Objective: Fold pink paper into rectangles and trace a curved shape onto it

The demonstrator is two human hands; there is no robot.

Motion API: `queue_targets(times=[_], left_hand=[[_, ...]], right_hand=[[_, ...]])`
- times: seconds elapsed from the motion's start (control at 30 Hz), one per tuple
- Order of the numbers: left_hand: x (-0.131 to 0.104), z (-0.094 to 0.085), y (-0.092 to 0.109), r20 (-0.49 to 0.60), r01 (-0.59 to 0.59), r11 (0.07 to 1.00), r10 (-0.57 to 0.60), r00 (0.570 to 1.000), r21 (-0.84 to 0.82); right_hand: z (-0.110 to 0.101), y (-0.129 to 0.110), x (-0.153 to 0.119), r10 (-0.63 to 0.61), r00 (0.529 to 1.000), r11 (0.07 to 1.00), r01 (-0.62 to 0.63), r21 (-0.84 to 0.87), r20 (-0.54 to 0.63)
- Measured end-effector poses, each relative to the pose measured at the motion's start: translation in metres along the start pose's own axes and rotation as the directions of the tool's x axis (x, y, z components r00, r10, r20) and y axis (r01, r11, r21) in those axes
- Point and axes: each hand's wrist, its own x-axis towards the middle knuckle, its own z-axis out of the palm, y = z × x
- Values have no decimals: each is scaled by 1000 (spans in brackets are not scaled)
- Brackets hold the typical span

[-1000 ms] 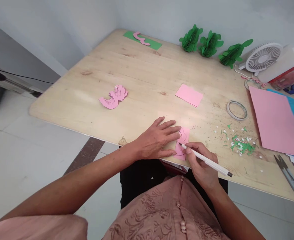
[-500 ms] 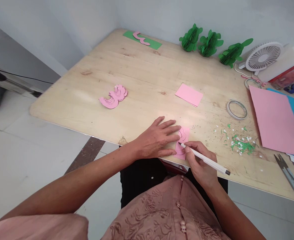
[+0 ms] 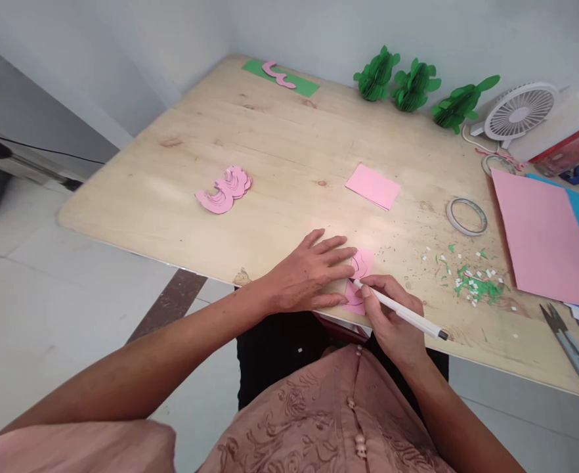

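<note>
A small pink paper piece (image 3: 365,261) lies at the table's front edge, with dark curved lines drawn on it. My left hand (image 3: 314,272) rests flat with fingers spread, its fingertips over the left side of that paper. In my right hand (image 3: 395,315) is a white pen (image 3: 407,315), gripped between thumb and fingers, its tip against the paper near my left fingers. Part of the drawn outline is hidden under my hands. Beyond them lies a small stack of pink paper rectangles (image 3: 373,187). To the left sits a pile of curved pink paper cutouts (image 3: 224,190).
Green and white paper scraps (image 3: 479,286), a tape roll (image 3: 467,217), pink sheets (image 3: 545,230) and thread snips (image 3: 568,345) lie to the right. Along the back stand green paper trees (image 3: 415,85) and a white fan (image 3: 520,112). A green strip (image 3: 304,86) lies far left.
The pen and my right hand have shifted very slightly up and left over the pink paper. My left hand has stayed in place.
</note>
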Motion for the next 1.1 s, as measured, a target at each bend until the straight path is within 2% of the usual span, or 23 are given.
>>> queue_targets(times=[1.1], left_hand=[[0,-2,1,-12,-2,1000,2,1000,1]], right_hand=[[-4,1,-4,12,1000,999,-13,-38,-15]])
